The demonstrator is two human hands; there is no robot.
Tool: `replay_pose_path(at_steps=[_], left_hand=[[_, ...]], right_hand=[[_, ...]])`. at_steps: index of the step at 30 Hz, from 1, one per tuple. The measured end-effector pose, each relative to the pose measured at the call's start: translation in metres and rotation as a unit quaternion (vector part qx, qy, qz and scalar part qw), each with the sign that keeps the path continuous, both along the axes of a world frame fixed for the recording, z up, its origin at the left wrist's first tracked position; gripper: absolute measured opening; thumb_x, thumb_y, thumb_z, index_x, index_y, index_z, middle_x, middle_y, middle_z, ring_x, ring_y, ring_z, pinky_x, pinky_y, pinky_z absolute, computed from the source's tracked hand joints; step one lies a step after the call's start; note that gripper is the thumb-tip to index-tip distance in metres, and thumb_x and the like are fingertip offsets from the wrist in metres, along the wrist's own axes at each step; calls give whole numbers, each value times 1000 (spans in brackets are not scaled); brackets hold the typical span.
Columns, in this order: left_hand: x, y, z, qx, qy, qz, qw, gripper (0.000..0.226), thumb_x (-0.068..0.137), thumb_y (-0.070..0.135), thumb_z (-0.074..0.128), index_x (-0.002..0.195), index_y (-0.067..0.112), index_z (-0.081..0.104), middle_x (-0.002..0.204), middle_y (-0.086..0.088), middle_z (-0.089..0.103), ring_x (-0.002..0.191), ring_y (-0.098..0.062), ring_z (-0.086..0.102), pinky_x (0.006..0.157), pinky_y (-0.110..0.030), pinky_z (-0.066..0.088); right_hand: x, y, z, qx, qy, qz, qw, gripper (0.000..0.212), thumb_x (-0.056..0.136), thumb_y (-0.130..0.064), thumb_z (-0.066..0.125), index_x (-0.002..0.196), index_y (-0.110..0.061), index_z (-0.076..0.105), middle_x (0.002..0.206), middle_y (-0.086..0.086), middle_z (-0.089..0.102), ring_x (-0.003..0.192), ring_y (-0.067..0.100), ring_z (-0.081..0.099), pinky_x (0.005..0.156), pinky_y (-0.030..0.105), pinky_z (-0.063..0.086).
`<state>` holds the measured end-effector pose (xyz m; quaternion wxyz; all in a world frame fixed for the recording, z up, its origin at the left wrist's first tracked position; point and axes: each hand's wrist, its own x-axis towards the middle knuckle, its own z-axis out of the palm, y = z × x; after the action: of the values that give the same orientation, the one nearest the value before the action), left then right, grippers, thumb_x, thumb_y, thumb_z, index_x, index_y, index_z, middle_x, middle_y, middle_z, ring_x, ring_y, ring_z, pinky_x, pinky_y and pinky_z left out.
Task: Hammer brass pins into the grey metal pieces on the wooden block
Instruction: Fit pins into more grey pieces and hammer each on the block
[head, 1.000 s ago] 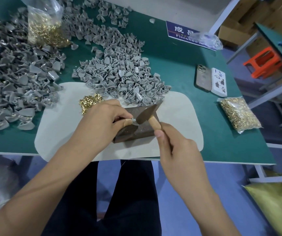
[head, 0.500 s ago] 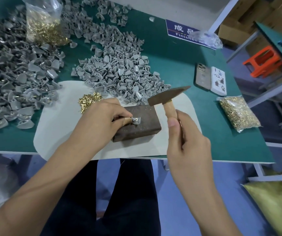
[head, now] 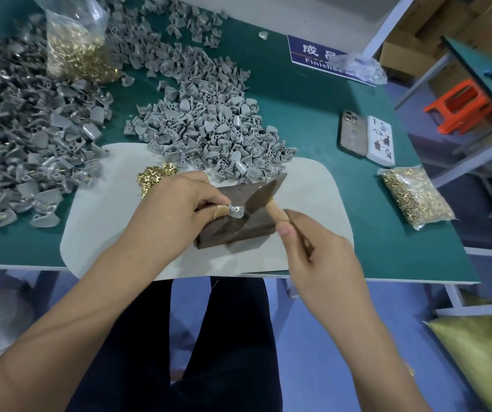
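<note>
Resting on the wooden block [head: 240, 226], a grey metal piece [head: 236, 210] is pinched by the left hand [head: 176, 209], while the right hand [head: 317, 254] grips a hammer [head: 264, 195] whose head meets it. Loose brass pins [head: 154, 178] lie beside, on a pale mat [head: 313, 209] over the green table [head: 313, 114], with grey heaps [head: 209, 135], two phones [head: 353, 133] and an orange stool [head: 458, 107] beyond.

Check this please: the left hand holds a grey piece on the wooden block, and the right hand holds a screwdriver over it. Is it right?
Not quite. The right hand holds a hammer, not a screwdriver, as the head view shows. The left hand does hold the grey piece on the wooden block.
</note>
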<state>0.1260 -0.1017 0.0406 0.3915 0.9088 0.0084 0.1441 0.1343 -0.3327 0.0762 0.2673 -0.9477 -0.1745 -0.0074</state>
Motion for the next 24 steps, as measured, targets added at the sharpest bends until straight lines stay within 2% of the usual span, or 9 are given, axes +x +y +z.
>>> replay_pose_path(at_steps=[3, 5, 7, 10, 13, 15, 18, 21, 24], left_hand=[[0, 1, -1, 0, -3, -2, 1000, 11, 83, 27, 81, 94, 28, 81, 75, 14, 57, 71, -2, 54, 64, -27, 41], [-1, 0, -1, -1, -4, -3, 1000, 10, 83, 27, 80, 94, 28, 80, 75, 14, 57, 72, -1, 54, 64, -23, 40], [-4, -2, -2, -12, -10, 5, 1000, 9, 84, 25, 79, 93, 29, 79, 76, 16, 55, 75, -1, 54, 65, -17, 38], [-15, 3, -1, -43, -42, 57, 997, 7, 86, 23, 76, 90, 30, 75, 79, 17, 51, 75, -6, 54, 67, -15, 38], [-30, 27, 1, -14, -61, 127, 990, 6, 87, 30, 72, 90, 34, 69, 85, 18, 52, 76, -5, 51, 67, -24, 41], [-39, 49, 3, 46, -61, 194, 978, 6, 86, 34, 72, 90, 35, 67, 90, 17, 56, 81, -2, 46, 69, -30, 42], [-48, 85, 4, 103, -45, 272, 956, 5, 88, 29, 71, 91, 25, 70, 92, 7, 64, 94, -22, 53, 76, -38, 46], [-56, 113, 3, 139, -11, 324, 936, 9, 90, 29, 69, 93, 21, 73, 94, 1, 67, 100, -30, 55, 77, -40, 46], [-61, 127, 0, 176, 20, 334, 926, 12, 91, 31, 68, 94, 21, 74, 90, 0, 67, 100, -31, 54, 72, -40, 45]], right_hand=[[15, -9, -6, -16, -57, -96, 994, 29, 103, -48, 41, 127, -44, 56, 82, -12, 63, 71, 17, 54, 57, 35, 40], [23, -12, -17, -61, -70, -146, 985, 34, 103, -33, 46, 136, -38, 56, 96, -4, 60, 82, 28, 59, 63, 36, 35], [28, -13, -27, -89, -48, -177, 979, 41, 102, -22, 50, 141, -33, 55, 98, 1, 55, 87, 34, 60, 65, 36, 33], [25, -10, -36, -106, -14, -187, 977, 45, 100, -16, 54, 142, -32, 57, 103, 4, 53, 95, 39, 57, 68, 38, 36], [28, -2, -38, -124, -69, -192, 971, 35, 97, -16, 61, 130, -26, 70, 120, 16, 57, 108, 42, 48, 86, 49, 41], [30, 13, -32, -50, -126, -165, 977, 24, 97, -16, 65, 117, -19, 76, 118, 15, 61, 108, 42, 49, 92, 52, 42], [24, 53, -23, 64, -214, -56, 973, 16, 97, -14, 63, 105, -16, 77, 103, 5, 68, 99, 32, 55, 90, 46, 45], [17, 102, -17, 48, -194, 46, 979, 13, 95, -23, 66, 101, -21, 77, 98, -4, 70, 97, 27, 56, 87, 43, 42], [18, 140, -16, -51, -109, 85, 989, 14, 94, -31, 69, 103, -27, 77, 103, -6, 70, 106, 27, 53, 91, 42, 36]])
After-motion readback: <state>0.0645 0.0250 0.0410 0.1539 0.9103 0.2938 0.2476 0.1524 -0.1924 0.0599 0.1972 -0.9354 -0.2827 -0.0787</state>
